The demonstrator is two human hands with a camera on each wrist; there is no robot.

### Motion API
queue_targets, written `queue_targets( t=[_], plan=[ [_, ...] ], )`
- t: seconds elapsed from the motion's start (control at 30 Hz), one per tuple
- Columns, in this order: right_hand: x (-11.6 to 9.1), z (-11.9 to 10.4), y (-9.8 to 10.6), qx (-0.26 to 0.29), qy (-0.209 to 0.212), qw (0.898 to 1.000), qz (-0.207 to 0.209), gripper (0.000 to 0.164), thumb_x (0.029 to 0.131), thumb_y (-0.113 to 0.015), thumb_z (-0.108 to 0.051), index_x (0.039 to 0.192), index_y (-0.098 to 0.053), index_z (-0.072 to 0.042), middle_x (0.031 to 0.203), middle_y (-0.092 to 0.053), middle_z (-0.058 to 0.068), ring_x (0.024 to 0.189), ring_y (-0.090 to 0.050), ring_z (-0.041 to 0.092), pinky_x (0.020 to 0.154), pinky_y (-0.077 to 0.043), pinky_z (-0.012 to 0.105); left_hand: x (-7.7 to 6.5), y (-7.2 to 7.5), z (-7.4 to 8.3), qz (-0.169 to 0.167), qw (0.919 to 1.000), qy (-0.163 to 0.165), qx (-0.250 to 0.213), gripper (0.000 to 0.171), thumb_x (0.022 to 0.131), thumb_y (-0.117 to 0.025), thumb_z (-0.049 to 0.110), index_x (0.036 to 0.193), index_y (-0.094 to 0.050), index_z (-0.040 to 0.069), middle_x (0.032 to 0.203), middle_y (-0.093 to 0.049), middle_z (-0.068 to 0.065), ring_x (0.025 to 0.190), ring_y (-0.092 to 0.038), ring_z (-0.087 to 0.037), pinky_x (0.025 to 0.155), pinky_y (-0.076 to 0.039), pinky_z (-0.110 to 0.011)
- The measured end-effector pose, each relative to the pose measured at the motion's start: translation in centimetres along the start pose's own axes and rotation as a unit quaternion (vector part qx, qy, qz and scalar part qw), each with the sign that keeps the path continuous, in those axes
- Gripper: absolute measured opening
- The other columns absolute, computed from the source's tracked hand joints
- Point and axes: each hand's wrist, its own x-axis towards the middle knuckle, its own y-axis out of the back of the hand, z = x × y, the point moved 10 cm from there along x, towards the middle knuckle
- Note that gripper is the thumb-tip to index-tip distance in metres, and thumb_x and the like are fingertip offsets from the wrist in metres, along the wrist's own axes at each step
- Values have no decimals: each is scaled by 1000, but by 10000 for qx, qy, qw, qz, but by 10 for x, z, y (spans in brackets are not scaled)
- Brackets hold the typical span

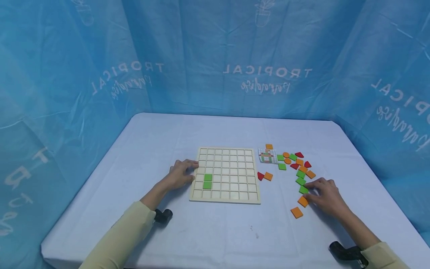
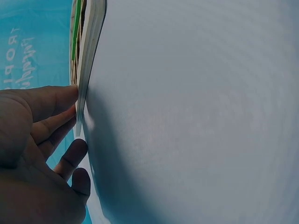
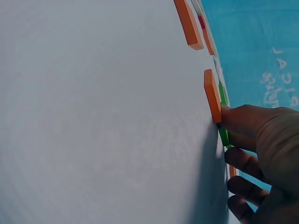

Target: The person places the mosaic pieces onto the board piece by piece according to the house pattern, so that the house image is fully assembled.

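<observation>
The green tile (image 1: 303, 189) lies flat on the white-covered table (image 1: 158, 138), between three and four o'clock from the gridded board (image 1: 234, 171). The right hand (image 1: 325, 196) comes in at it from four o'clock, its index finger against the tile and its thumb close by, near the orange square (image 1: 303, 201) at the tile's six o'clock. Whether finger and thumb are clamped on the green piece I cannot tell; the right wrist view hides too much of the contact.

The left hand (image 1: 179, 175) is well apart from the right, at the board's nine o'clock edge. Its digits are loosely extended — thumb and forefinger touch the frame rather than wrap round it.

As for handling, the tile looks light and stiff, probably painted wood or hard plastic, and hardly fragile. Its face seems smooth, so a fingertip pressed on top may well skate over the cloth. The better hold is by two opposite side edges, say at twelve and six o'clock; the right wrist view shows the orange square thick enough at the edge for fingertips, and the green one is likely the same. A low pinch suits it, with care at six o'clock, where the orange square sits close.

The board looks rigid and light enough to slide if bumped — steadying it by its rim makes sense. Two green squares (image 1: 207, 185) sit in cells between eight and nine o'clock of its centre.
</observation>
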Motion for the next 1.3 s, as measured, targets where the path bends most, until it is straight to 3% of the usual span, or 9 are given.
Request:
queue_targets(
  t=[0.4,0.63,0.93,1.3],
  plan=[
    [1,-2,1,-51,87,9998,175,36,80,-78,-17,109,-70,2,104,-59,20,98,-42,34,75,-40,47,-2,1,1,25,10000,-2,-29,44,86,-67,9,130,-59,6,142,-48,-5,109,-39,-24,91,-26,-46],
    [7,-22,1,177,191,9995,200,34,80,-78,-15,109,-70,0,103,-60,16,100,-41,31,73,-42,43,-2,1,1,20,10000,-26,-11,44,87,-67,10,130,-59,5,142,-48,-5,109,-39,-24,90,-27,-45],
    [22,-78,-17,526,546,9969,201,32,80,-77,-12,110,-71,-5,104,-63,11,105,-44,29,81,-41,48,-2,0,1,5,10000,17,22,44,87,-67,11,130,-59,7,142,-48,-5,111,-40,-24,92,-27,-46],
    [43,-164,-52,753,1429,9865,273,27,77,-80,-13,103,-75,-9,88,-61,0,89,-43,20,74,-34,39,-1,1,1,54,9999,48,74,45,87,-68,11,130,-59,7,141,-49,-5,104,-40,-22,87,-28,-43]
  ],
)
